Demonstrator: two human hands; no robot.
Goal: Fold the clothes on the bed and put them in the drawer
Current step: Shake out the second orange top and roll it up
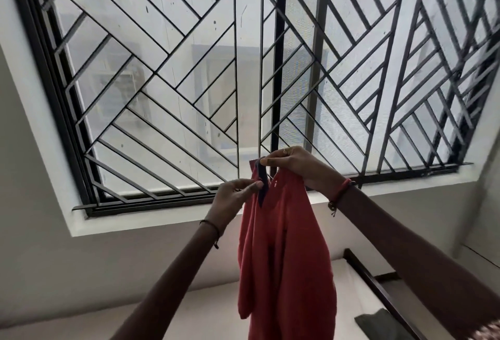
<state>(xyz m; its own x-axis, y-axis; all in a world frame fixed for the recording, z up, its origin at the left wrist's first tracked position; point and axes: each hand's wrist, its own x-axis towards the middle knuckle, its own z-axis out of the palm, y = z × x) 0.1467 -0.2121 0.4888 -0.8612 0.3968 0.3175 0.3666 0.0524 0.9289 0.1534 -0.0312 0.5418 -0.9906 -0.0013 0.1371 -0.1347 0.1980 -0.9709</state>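
Observation:
A red shirt (pixel 284 253) with a dark blue collar hangs in the air in front of the window, its lower end running out of the frame's bottom edge. My left hand (pixel 232 196) pinches the collar's lower part between thumb and fingers. My right hand (pixel 295 166) grips the top of the collar a little higher and to the right. The two hands are close together at the neck of the shirt. Below lies the bed (pixel 205 310) with its pale sheet. No drawer shows.
A large window with a black diagonal grille (pixel 189 82) fills the upper view, above a white sill (pixel 167 218). A dark bed rail (pixel 378 288) runs at the lower right. A dark green cloth (pixel 378 323) lies on the bed near a patterned fabric (pixel 487 333).

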